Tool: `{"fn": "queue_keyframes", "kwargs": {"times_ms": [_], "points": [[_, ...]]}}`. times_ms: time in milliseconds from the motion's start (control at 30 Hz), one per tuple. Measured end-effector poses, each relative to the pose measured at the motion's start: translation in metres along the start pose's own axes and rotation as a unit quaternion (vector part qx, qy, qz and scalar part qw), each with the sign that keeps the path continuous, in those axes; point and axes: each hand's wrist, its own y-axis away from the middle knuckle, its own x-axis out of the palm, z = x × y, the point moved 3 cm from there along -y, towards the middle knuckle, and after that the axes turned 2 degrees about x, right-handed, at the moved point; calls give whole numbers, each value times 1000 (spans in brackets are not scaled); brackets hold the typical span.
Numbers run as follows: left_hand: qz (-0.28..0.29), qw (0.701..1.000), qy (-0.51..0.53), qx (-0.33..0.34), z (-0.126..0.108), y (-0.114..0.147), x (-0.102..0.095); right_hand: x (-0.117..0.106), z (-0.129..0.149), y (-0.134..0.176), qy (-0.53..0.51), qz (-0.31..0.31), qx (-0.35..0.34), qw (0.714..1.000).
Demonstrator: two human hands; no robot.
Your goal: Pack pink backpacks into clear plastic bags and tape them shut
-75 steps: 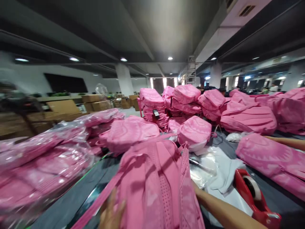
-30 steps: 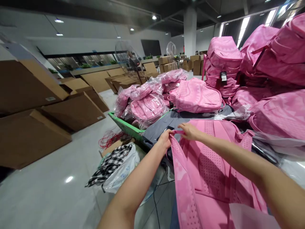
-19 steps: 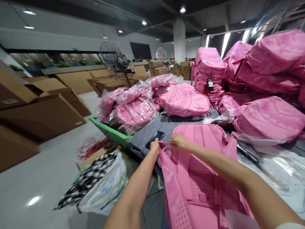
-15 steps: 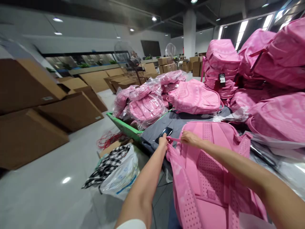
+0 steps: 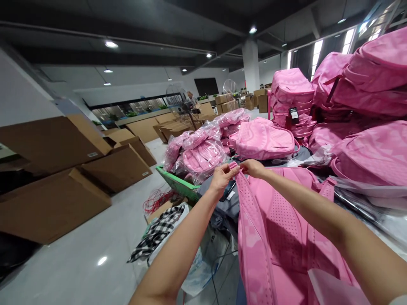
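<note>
Big warehouse room, brown cardboard boxes (image 5: 57, 178) on floor at left. Pink backpack (image 5: 286, 237) lies back-up on grey table (image 5: 222, 203) before me. My left hand (image 5: 221, 176) and right hand (image 5: 252, 167) both pinch its pink strap end (image 5: 237, 168), fingers shut tight. Bagged backpacks (image 5: 200, 148) piled behind, more pink backpacks (image 5: 365, 106) stacked right. Checked cloth (image 5: 155, 233) below table edge.

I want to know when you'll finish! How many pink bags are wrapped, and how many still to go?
Done: a few wrapped bags in clear plastic lie in a heap at the table's far left. In hand: the left hand and right hand pinch the strap of one backpack. Left: a tall pile of bare backpacks on the right; too many to count.
</note>
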Motion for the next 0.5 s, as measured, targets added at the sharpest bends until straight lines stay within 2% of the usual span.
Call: {"fn": "queue_keyframes", "kwargs": {"times_ms": [67, 133, 200, 267, 367, 433, 500], "points": [[-15, 999, -3, 30, -1, -5, 1, -12, -7, 23, 70, -34, 17, 997], [-21, 999, 2, 45, 0, -14, 4, -17, -17, 55, 124, -37, 27, 991], [-8, 999, 7, 50, 4, -24, 12, -14, -25, 86, 151, -39, 24, 987], [26, 998, 10, 48, 9, -32, 27, -8, -29, 104, 145, -81, 5, 986], [95, 995, 14, 36, 18, -33, 51, 3, -32, 98, 88, -131, -54, 986], [130, 991, 16, 23, 21, -28, 60, 7, -32, 81, 66, -112, -79, 988], [144, 989, 16, 4, 22, -21, 60, 5, -31, 65, 70, -91, -80, 990]]}}
